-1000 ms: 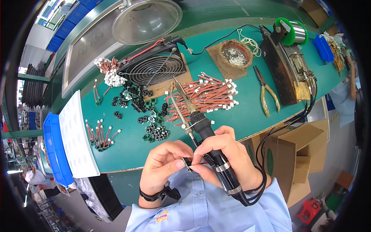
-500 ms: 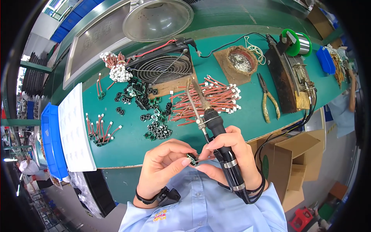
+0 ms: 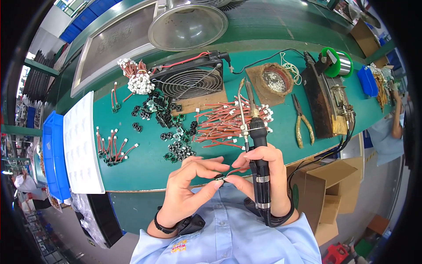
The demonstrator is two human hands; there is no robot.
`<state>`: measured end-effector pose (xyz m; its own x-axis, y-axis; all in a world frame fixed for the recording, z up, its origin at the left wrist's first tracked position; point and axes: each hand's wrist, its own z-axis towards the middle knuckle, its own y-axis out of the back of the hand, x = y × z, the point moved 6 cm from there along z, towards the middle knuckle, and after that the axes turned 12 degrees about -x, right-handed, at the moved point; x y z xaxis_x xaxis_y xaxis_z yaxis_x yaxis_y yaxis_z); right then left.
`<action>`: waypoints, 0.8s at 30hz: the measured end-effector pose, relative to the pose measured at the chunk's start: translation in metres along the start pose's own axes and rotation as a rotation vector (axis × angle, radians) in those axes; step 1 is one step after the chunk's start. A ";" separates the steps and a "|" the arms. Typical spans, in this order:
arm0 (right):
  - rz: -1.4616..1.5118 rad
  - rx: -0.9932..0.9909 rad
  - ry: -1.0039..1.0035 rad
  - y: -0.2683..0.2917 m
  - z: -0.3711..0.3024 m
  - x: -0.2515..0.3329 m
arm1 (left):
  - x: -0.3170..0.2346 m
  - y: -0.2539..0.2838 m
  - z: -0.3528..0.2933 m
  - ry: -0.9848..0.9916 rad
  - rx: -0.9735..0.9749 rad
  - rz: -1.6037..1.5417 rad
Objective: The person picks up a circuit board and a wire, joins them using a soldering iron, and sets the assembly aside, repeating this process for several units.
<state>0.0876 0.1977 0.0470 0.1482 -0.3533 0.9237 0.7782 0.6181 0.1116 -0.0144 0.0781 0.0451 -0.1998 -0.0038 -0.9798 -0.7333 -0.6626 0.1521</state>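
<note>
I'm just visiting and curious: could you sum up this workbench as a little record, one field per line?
Left hand: pinching a small dark part between thumb and finger
Right hand: gripping a black-handled soldering iron, tip pointing away from the person
Wires in hand: reddish leads between the hands
Mid-bench: pile of red wires with white connectors
Behind pile: black fan
Right side: pliers, green solder spool
Left edge: blue bin

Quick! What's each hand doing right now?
Left hand: closed, pinching a small black-and-green circuit board.
Right hand: closed around the soldering iron, reddish wires between thumb and fingers.
</note>
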 end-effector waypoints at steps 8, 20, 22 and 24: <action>-0.245 0.067 0.192 0.011 0.007 0.007 | 0.019 -0.003 -0.001 0.395 -0.215 -0.532; -0.319 0.121 0.300 0.040 -0.035 0.010 | 0.040 0.010 0.011 0.307 -0.339 -0.473; -0.259 0.178 0.305 0.034 -0.038 0.013 | 0.041 0.010 0.011 0.297 -0.344 -0.468; -0.259 0.185 0.307 0.032 -0.038 0.013 | 0.040 0.012 0.011 0.268 -0.356 -0.451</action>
<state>0.1380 0.1862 0.0489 0.1589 -0.6880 0.7081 0.6951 0.5872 0.4146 -0.0381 0.0786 0.0091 0.2819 0.1767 -0.9430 -0.4368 -0.8515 -0.2901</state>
